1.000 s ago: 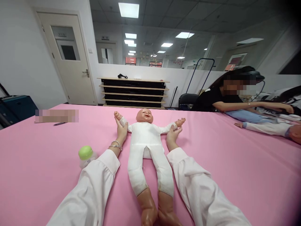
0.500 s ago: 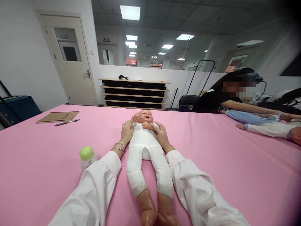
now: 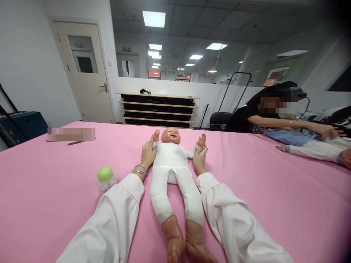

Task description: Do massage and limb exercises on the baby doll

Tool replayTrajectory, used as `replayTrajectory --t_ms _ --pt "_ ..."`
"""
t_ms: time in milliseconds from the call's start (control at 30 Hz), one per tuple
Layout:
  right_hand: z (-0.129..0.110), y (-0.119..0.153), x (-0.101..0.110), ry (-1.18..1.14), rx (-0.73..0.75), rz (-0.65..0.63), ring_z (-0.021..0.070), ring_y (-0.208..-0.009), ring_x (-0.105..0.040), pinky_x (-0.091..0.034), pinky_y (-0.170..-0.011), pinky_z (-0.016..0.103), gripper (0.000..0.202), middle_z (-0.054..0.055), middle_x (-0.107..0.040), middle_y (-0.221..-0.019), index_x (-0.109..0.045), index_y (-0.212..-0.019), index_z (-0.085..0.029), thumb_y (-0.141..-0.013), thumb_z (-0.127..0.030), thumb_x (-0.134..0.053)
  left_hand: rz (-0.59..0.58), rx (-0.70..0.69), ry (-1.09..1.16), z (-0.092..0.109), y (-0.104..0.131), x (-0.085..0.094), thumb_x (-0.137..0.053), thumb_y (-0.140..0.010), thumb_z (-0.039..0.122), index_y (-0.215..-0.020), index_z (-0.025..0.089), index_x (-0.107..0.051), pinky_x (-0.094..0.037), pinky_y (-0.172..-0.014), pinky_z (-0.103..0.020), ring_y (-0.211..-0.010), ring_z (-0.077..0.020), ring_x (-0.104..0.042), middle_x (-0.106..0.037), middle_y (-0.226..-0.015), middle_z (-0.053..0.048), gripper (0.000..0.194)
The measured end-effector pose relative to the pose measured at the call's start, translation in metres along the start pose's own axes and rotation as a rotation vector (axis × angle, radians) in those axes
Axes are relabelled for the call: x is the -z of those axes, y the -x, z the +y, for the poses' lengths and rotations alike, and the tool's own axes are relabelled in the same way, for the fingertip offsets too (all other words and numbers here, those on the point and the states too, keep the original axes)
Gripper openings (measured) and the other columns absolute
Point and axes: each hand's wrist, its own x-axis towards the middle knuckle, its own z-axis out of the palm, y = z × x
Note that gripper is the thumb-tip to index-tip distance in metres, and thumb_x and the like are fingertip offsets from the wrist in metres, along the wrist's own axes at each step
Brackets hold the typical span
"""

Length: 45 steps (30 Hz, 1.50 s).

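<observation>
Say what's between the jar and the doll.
Head view: the person's left sleeve and wrist, plus a strip of pink tabletop, lie between jar and doll.

No text, number or sign is legible

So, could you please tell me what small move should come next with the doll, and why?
Perhaps ease the doll's arms a little outward: the left hand and right hand hold one each, and both are bent upward beside the head, not stretched sideways.
</observation>
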Motion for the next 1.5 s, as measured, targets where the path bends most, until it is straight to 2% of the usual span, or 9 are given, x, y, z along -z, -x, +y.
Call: replayTrajectory --t_ms 167,267,433,567,667,867,1100,1300,1500 --pt "0.007 -0.002 0.003 -0.038 -0.008 0.115 0.0194 -0.123 -0.039 -0.029 -0.105 0.044 0.051 0.018 -0.034 -0.134 -0.026 -0.120 -0.017 -0.073 -0.024 -0.046 0.001 0.000 0.004 0.004 0.004 0.007 -0.041 -0.087 0.029 -0.145 0.021 -0.021 -0.036 -0.092 -0.041 -0.104 -0.0262 -0.046 -0.054 -0.116 -0.013 0.062" --pt "0.005 0.002 0.005 -0.038 -0.001 0.126 0.0192 -0.119 -0.042 -0.032 -0.103 0.042 0.049 0.019 -0.035 -0.132 -0.025 -0.116 -0.018 -0.073 -0.025 -0.047 -0.004 -0.010 0.005 0.005 0.006 0.008 -0.041 -0.086 0.027 -0.144 0.020 -0.022 -0.034 -0.094 -0.041 -0.104 -0.0260 -0.046 -0.054 -0.116 -0.013 0.062" --pt "-0.010 0.017 0.003 -0.019 0.152 -0.025 0.0210 -0.109 -0.051 -0.041 -0.094 0.042 0.052 0.018 -0.046 -0.124 -0.027 -0.121 -0.016 -0.079 -0.037 -0.050 -0.004 0.006 0.008 0.004 0.007 0.007 -0.041 -0.086 0.027 -0.144 0.022 -0.022 -0.036 -0.092 -0.040 -0.104 -0.0256 -0.047 -0.055 -0.113 -0.011 0.062" --pt "-0.017 0.024 0.000 0.106 0.387 -0.208 0.0223 -0.120 -0.045 -0.036 -0.101 0.045 0.043 0.015 -0.047 -0.128 -0.038 -0.124 -0.017 -0.085 -0.034 -0.044 0.000 0.002 0.007 0.005 0.009 0.007 -0.041 -0.086 0.031 -0.144 0.022 -0.023 -0.036 -0.092 -0.039 -0.105 -0.0261 -0.046 -0.054 -0.114 -0.011 0.061" --pt "-0.018 0.024 0.001 0.266 0.526 -0.264 0.0239 -0.120 -0.044 -0.034 -0.102 0.048 0.040 0.013 -0.049 -0.126 -0.046 -0.123 -0.019 -0.084 -0.030 -0.044 -0.001 -0.002 0.015 0.005 0.010 0.009 -0.041 -0.086 0.033 -0.144 0.021 -0.024 -0.036 -0.093 -0.040 -0.105 -0.0262 -0.046 -0.054 -0.115 -0.012 0.061" --pt "-0.012 0.022 0.001 0.362 0.577 -0.238 0.0245 -0.115 -0.046 -0.038 -0.097 0.049 0.038 0.011 -0.052 -0.121 -0.050 -0.122 -0.021 -0.085 -0.028 -0.043 0.026 0.006 0.041 -0.002 0.008 0.007 -0.041 -0.087 0.034 -0.145 0.020 -0.020 -0.038 -0.090 -0.040 -0.102 -0.0262 -0.048 -0.056 -0.112 -0.012 0.063" --pt "-0.010 0.017 -0.001 0.461 0.675 -0.282 0.0250 -0.113 -0.047 -0.039 -0.096 0.048 0.035 0.010 -0.053 -0.119 -0.053 -0.120 -0.023 -0.087 -0.026 -0.043 0.015 -0.013 -0.014 -0.002 0.005 0.006 -0.042 -0.087 0.032 -0.144 0.019 -0.025 -0.039 -0.090 -0.041 -0.098 -0.0258 -0.049 -0.057 -0.108 -0.012 0.061" --pt "-0.018 0.016 -0.004 0.526 0.793 -0.342 0.0238 -0.112 -0.048 -0.039 -0.095 0.045 0.032 0.008 -0.056 -0.117 -0.058 -0.116 -0.026 -0.091 -0.028 -0.039 -0.026 -0.126 -0.115 0.001 0.005 0.003 -0.041 -0.085 0.018 -0.142 0.025 -0.030 -0.040 -0.088 -0.037 -0.098 -0.0232 -0.045 -0.054 -0.113 -0.009 0.058" --pt "-0.027 0.018 -0.004 0.434 0.834 -0.453 0.0232 -0.117 -0.045 -0.035 -0.100 0.045 0.032 0.005 -0.055 -0.123 -0.059 -0.117 -0.029 -0.092 -0.033 -0.038 -0.043 -0.251 -0.260 0.008 0.004 0.001 -0.036 -0.086 0.013 -0.134 0.034 -0.042 -0.041 -0.088 -0.037 -0.098 -0.0242 -0.040 -0.048 -0.122 -0.008 0.053"
